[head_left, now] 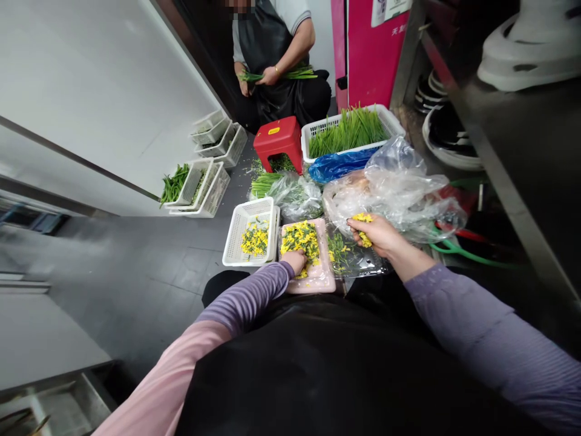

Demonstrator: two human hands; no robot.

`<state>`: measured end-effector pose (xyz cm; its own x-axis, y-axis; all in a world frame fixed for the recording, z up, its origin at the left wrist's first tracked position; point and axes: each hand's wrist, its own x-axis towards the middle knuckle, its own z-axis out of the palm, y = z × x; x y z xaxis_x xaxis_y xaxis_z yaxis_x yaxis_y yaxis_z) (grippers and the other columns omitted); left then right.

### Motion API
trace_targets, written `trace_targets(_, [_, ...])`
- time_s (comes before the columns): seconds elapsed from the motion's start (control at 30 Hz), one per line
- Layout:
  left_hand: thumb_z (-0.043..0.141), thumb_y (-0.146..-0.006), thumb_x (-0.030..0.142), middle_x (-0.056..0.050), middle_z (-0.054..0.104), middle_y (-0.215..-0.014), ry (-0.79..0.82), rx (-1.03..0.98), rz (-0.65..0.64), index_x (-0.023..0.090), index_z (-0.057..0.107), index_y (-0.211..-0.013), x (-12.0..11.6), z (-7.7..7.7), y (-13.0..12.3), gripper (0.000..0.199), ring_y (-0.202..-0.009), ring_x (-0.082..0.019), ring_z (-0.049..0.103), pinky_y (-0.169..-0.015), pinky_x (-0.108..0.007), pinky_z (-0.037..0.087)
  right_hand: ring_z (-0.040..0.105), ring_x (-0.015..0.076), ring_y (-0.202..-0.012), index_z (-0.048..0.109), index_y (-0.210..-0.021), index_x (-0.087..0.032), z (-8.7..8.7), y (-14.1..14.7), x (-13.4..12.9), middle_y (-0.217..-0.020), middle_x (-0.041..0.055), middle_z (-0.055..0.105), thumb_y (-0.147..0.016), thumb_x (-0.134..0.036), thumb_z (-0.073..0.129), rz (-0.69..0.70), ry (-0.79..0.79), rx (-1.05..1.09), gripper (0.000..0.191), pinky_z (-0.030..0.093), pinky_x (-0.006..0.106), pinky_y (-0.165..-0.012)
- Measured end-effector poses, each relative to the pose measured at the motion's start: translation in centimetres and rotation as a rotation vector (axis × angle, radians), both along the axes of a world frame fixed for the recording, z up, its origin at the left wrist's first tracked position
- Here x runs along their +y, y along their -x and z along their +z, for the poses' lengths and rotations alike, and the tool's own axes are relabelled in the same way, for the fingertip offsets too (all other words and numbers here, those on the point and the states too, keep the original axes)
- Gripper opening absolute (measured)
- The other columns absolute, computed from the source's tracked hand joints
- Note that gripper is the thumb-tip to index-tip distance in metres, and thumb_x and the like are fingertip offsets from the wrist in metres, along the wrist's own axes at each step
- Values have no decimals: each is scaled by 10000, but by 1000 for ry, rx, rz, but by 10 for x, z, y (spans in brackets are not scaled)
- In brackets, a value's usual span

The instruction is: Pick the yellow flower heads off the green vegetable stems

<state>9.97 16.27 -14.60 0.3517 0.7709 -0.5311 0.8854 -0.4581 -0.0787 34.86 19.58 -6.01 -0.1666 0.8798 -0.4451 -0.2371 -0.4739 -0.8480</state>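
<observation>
Hands apart. Right hand (377, 232) closed around yellow flowers (362, 218), beyond right edge of pink tray (322, 269). Left hand (295, 260) in flower heap (299, 236) on tray, grip unclear. White basket (235, 236) beside left edge. Loose bunch calls for light hold.

2 hands (295, 261) touch yellow flowers (300, 239).

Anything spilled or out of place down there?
Green scraps lie scattered on the floor beside the red stool, outside any basket. Loose stems also litter the clear plastic right of the pink tray. I see no damage.
</observation>
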Motion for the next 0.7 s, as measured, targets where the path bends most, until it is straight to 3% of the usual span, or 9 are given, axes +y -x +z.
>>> trace_targets(0.17, [526,-717,206,-67,613,-793,-11,-226,342,147,613,-845,15,22,9,165,-735,-153,571,-684,-263,432,425,59,-371,501,-673,-154,-4,3,1,-498,-44,491,-620,-235,650,46,-1,-2,178,308,170,-314])
trace_targets(0.3, [553,-709,269,-6,586,-644,198,-780,843,122,575,-821,20,47,2,186,-427,-52,458,-442,-188,382,416,59,-357,538,-703,-147,-17,13,-5,-507,-42,497,-599,-263,663,98,3,-67,199,291,171,-295])
trace_targets(0.37, [567,-700,326,8,576,-636,330,-1108,992,120,553,-830,19,60,-14,244,-341,-26,382,-351,-173,304,415,61,-354,563,-738,-149,-22,20,-9,-517,-41,505,-586,-272,673,133,13,-59,224,288,175,-294])
trace_targets(0.5, [623,-647,345,9,569,-650,515,-1452,1048,115,550,-779,16,75,-54,276,-313,-23,376,-305,-179,249,395,54,-355,584,-781,-150,-26,28,-13,-511,-41,510,-586,-298,675,137,-14,102,262,281,174,-311])
trace_targets(0.6, [616,-660,321,16,554,-630,579,-1505,1037,112,559,-750,22,76,-78,234,-325,-20,375,-323,-181,262,386,43,-364,571,-760,-141,-26,25,-10,-521,-30,526,-575,-313,688,52,5,180,278,270,163,-321])
trace_targets(0.7, [585,-696,287,28,502,-542,512,-1477,995,101,559,-676,31,71,-91,189,-357,-14,350,-356,-172,261,387,38,-368,558,-734,-142,-27,20,-7,-533,-26,534,-550,-306,706,-12,31,218,288,267,157,-322])
